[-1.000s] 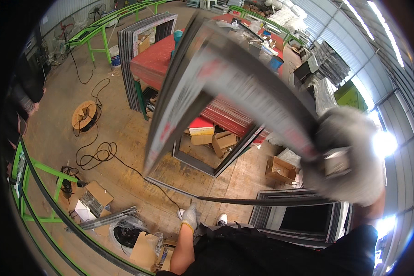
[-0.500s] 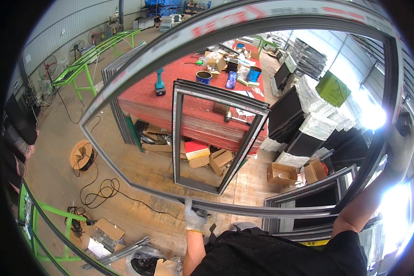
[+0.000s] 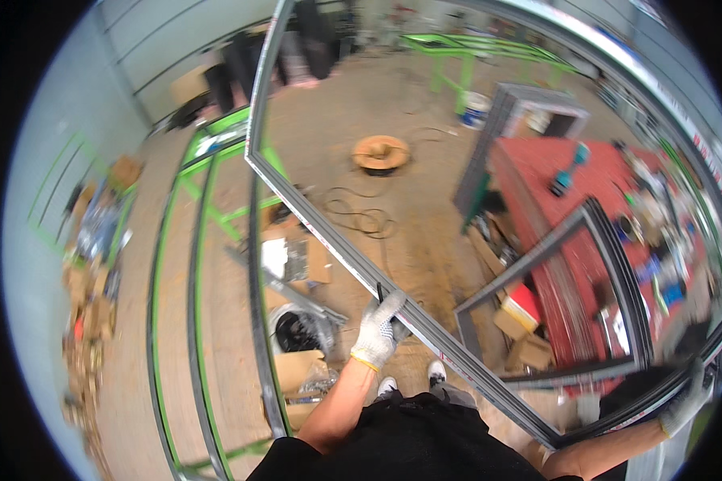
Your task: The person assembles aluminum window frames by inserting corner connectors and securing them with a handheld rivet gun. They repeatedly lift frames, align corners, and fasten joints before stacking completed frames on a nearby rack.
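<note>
A large grey window frame point(image 3: 321, 228) with printed film strips along its sides hangs in front of me, held by both hands. My left hand point(image 3: 375, 333), in a white dotted glove with a yellow cuff edge, is closed around the lower bar, its thumb lying over the top. At the far right, my gloved right hand point(image 3: 685, 405) grips the frame's adjoining side, its fingers partly hidden. Beyond the lower bar, smaller grey window frames point(image 3: 529, 260) stand upright by a red-topped workbench point(image 3: 521, 172).
On the left runs a green rack point(image 3: 159, 313) with long dark bars. Open cardboard boxes point(image 3: 319, 263) and a bag with a black coil point(image 3: 295, 330) lie on the floor beside it. An orange cable reel point(image 3: 381, 151) lies farther off. A teal cordless drill point(image 3: 565, 175) lies on the workbench.
My view has turned left, bringing the green rack into sight and shifting the workbench to the right. The large frame has swung with me and now slants, both hands still holding it.
</note>
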Action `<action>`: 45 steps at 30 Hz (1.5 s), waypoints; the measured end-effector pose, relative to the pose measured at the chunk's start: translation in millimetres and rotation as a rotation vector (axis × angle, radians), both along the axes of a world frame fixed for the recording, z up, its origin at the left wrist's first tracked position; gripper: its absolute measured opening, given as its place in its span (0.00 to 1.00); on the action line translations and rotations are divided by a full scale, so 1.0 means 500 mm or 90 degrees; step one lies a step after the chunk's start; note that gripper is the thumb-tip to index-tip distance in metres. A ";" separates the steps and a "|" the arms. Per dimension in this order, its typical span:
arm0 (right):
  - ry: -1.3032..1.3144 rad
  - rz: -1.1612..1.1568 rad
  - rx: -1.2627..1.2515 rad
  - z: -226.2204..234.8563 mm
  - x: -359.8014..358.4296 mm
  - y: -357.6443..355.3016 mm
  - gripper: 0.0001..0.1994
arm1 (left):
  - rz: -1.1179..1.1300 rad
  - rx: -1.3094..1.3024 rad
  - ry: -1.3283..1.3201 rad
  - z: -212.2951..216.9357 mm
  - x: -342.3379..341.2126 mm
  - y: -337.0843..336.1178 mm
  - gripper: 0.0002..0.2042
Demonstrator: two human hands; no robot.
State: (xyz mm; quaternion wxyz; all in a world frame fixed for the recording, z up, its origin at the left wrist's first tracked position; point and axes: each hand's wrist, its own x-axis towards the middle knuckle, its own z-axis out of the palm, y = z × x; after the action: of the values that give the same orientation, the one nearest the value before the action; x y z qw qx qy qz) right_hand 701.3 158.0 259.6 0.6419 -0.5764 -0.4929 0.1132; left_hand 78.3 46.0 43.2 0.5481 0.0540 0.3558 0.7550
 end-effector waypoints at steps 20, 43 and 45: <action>-0.011 0.824 -0.333 -0.540 -0.893 0.615 0.08 | 0.632 -0.532 0.030 -0.123 0.200 -0.330 0.14; 0.041 1.049 -0.583 -0.592 -1.286 -0.116 0.18 | 0.847 -0.165 -0.105 0.105 0.386 -0.572 0.25; -0.009 1.050 -0.605 -0.596 -1.273 -0.144 0.18 | 0.872 -0.145 -0.109 0.115 0.404 -0.564 0.24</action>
State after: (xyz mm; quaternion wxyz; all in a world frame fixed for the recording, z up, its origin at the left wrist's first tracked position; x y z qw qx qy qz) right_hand 64.7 86.0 -38.5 0.0551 -0.2485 -0.6507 0.7154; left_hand 280.4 -235.9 100.5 -0.0232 -0.2999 0.3422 0.8902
